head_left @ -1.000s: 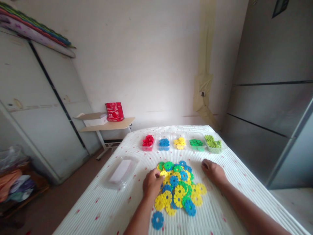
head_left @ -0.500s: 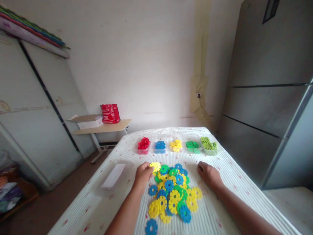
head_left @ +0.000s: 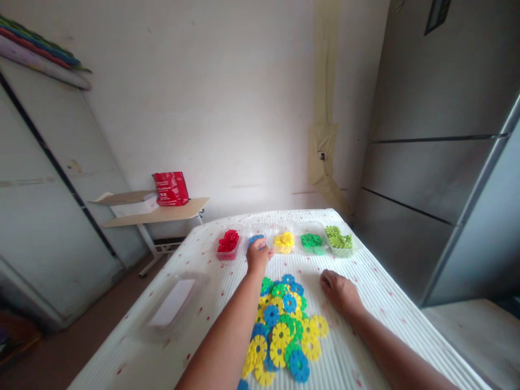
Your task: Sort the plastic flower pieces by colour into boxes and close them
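Observation:
My left hand (head_left: 258,255) reaches far over the white spotted tablecloth (head_left: 365,271) with its fingers curled. It covers most of the blue-disc tray (head_left: 255,238), right beside the yellow-disc tray (head_left: 283,242). What the fingers hold is hidden. My right hand (head_left: 339,291) rests on the cloth in a loose fist, just right of a pile of yellow, blue and green flower-shaped discs (head_left: 284,325). Nothing shows in that hand.
A row of small clear trays at the far edge also holds red discs (head_left: 227,244), green discs (head_left: 312,242) and light-green discs (head_left: 338,241). A clear lidded box (head_left: 173,302) lies at left. Beyond are a side table (head_left: 162,214) with a red bag (head_left: 170,188), and a grey fridge (head_left: 439,162) at right.
My left hand picked a yellow disc from the pile's left edge, lifted it, then stretched forward to the far trays. The right hand stayed put. The camera turned slightly right.

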Demonstrator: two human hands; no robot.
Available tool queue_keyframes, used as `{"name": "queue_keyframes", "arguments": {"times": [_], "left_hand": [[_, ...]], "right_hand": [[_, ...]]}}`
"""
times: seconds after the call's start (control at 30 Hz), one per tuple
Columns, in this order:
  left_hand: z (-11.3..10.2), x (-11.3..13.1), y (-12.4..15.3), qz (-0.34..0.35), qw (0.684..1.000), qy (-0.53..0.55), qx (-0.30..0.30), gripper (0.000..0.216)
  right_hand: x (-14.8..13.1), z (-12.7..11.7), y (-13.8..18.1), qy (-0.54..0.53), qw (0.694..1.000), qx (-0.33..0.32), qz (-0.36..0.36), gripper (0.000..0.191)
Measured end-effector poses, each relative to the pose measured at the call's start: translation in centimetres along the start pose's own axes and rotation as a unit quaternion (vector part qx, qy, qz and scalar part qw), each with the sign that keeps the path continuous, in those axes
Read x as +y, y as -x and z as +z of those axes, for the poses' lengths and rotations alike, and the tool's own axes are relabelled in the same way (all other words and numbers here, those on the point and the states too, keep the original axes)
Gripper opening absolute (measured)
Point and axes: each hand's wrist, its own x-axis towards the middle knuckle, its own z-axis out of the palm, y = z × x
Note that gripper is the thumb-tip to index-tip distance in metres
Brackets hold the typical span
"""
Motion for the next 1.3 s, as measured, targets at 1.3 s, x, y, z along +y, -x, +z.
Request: {"name": "queue_keyframes", "arguments": {"times": [1.3], "left_hand": [[-13.5, -4.9, 6.0, 0.093, 0.966, -0.236, 0.046, 0.022]], "right_hand": [[-1.2, -0.8, 0.2, -0.010, 0.999, -0.022, -0.028, 0.020]]}}
